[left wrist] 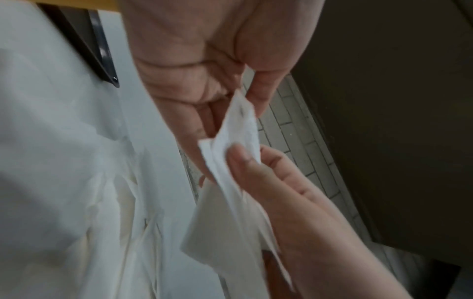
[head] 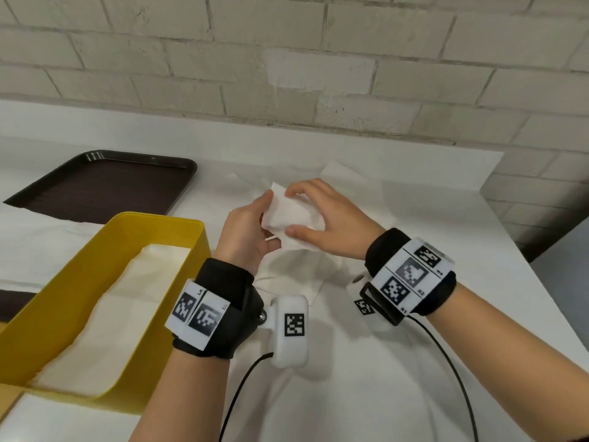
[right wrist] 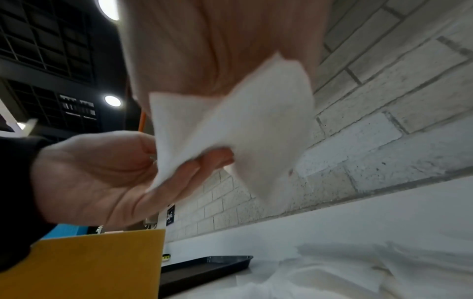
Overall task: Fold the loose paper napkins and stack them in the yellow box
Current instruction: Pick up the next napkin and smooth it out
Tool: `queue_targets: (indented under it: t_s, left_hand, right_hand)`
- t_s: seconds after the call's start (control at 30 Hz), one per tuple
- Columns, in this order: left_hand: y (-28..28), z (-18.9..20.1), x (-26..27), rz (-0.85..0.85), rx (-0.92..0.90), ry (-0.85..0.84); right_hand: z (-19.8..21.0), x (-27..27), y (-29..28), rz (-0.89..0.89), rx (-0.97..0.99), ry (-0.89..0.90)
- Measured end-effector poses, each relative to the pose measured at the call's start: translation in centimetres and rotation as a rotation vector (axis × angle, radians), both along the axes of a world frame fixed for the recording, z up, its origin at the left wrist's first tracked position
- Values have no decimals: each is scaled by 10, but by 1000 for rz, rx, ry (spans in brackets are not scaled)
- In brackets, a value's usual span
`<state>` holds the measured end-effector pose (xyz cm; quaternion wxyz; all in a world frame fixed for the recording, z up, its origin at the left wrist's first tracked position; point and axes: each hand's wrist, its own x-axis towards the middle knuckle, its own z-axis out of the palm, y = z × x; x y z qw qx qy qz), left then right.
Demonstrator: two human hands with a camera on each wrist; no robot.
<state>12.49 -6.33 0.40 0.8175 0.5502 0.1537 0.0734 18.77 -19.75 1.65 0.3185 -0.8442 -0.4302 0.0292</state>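
At nine o'clock I see the yellow box [head: 63,301] already holding a few folded napkins [head: 105,314], so I judge the job partly done. My left hand [head: 245,231] and right hand [head: 331,224] both pinch one half-folded napkin [head: 293,215] in the air between them. Loose napkins [head: 293,272] still lie on the desk [head: 414,362] beneath, from twelve to three o'clock, waiting.

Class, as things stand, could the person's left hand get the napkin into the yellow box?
Probably yes. The left hand shares the white paper napkin with the right hand, held above the table. The open yellow plastic box sits just beside it, nothing between.
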Motion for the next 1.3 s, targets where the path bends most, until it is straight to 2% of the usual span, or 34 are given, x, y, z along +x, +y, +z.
queue_targets:
  t_s: [0.07, 0.2, 0.3, 0.43, 0.53, 0.63, 0.7, 0.9, 0.97, 1.03, 1.13, 1.3]
  left_hand:
    - [1, -2, -2, -47, -54, -17]
    - [-2, -4, -9, -89, 95, -83]
    - [-1, -8, -15, -58, 146, -102]
    - [7, -19, -21, 18, 265, -88]
    - [6, -25, -28, 5, 367, -75]
    - [2, -28, -33, 37, 352, -101]
    - [-1, -28, -37, 41, 314, -132]
    - [-4, -23, -40, 40, 184, -141]
    - [-5, -24, -38, 58, 212, -129]
    - [-8, -26, -37, 40, 243, -141]
    - [-15, -25, -37, 17, 285, -124]
    - [-22, -26, -36, 72, 370, -29]
  right_hand:
    - [-4, -1, 2, -44, 52, -11]
    - [-5, -2, 7, -137, 156, 117]
    - [-1, 0, 12, -159, 200, 189]
    - [8, 8, 17, -174, 154, 211]
    - [19, 15, 21, -137, 41, 127]
    - [27, 18, 24, -51, -91, 92]
    - [30, 18, 24, -22, -93, 126]
    - [30, 21, 15, -58, 152, 377]
    - [27, 22, 9, -67, 259, 546]
    - [25, 23, 2, -146, 315, 643]
    - [19, 22, 0, -193, 197, 642]
    - [19, 29, 6, -161, 5, 495]
